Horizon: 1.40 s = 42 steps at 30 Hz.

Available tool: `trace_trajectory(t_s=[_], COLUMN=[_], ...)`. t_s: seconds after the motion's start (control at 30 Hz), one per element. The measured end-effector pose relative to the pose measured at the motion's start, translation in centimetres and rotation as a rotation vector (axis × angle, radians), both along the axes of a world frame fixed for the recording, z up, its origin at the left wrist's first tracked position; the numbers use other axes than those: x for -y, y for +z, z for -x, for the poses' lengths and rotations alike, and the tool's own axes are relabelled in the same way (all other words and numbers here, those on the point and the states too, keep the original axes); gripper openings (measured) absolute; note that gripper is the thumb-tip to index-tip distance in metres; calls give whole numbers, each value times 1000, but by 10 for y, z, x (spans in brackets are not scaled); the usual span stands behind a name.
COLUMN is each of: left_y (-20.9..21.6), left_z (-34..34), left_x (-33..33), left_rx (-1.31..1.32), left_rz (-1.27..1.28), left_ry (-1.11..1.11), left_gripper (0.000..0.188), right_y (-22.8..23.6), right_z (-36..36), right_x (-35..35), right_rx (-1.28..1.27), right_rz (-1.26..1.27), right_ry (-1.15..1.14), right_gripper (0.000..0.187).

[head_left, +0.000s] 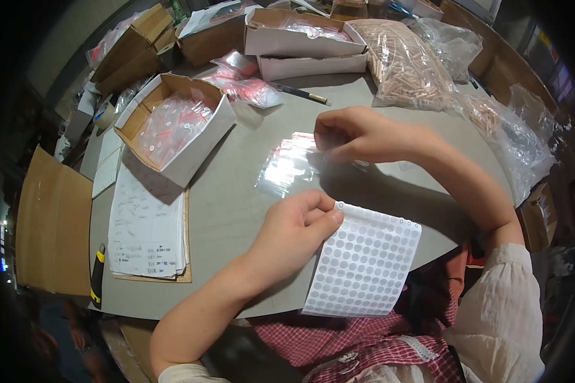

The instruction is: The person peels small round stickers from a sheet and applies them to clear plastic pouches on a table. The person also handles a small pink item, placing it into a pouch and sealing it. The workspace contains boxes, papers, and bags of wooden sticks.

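Observation:
My left hand [291, 230] pinches the upper left corner of a white sheet of round grey stickers [364, 262] between thumb and fingers. The sheet hangs down over the table's near edge, with a few small circles left along its top strip. Beyond it, a fanned row of clear zip bags with red seals [291, 163] lies flat on the table. Over the right end of these bags is my right hand [354, 135], its fingers curled and drawn together. Whatever the fingertips hold is hidden.
A white box of small bags [201, 143] stands at the left, beside papers on a clipboard [148, 223] and a yellow-black utility knife [98, 276]. At the back are a black pen [300, 94], more white boxes [306, 41] and a big bag of wooden dowels [406, 64].

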<state>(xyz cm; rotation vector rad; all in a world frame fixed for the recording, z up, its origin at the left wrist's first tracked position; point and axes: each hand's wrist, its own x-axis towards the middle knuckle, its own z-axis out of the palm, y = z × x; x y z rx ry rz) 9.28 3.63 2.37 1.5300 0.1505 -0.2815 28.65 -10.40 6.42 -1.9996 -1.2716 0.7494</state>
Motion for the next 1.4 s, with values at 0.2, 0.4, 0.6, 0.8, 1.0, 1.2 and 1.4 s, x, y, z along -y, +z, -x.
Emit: trace_trajectory(t_s=[0.2, 0.4, 0.6, 0.8, 1.0, 1.2, 1.4], left_y=[-6, -5, -4, -1, -3, -4, -10], left_z=[1, 3, 1, 6, 6, 5, 4], left_x=[2, 2, 7, 14, 17, 13, 11], left_rx=[30, 38, 58, 85, 154, 241, 278], left_rz=[33, -15, -6, 10, -62, -191, -156], left_ry=[-5, 3, 24, 84, 96, 78, 78], left_gripper=[14, 14, 12, 13, 16, 17, 19], right_y=[-10, 9, -19, -47, -55, -9, 34], right_z=[-3, -34, -40, 6, -30, -39, 6], right_x=[-1, 42, 104, 93, 75, -53, -226], right_rx=[429, 267, 271, 785, 776, 661, 685], right_rz=[79, 323, 96, -31, -224, -750, -596], right_ry=[-50, -113, -126, -36, -15, -57, 117], right_gripper=[28, 43, 71, 61, 22, 27, 36])
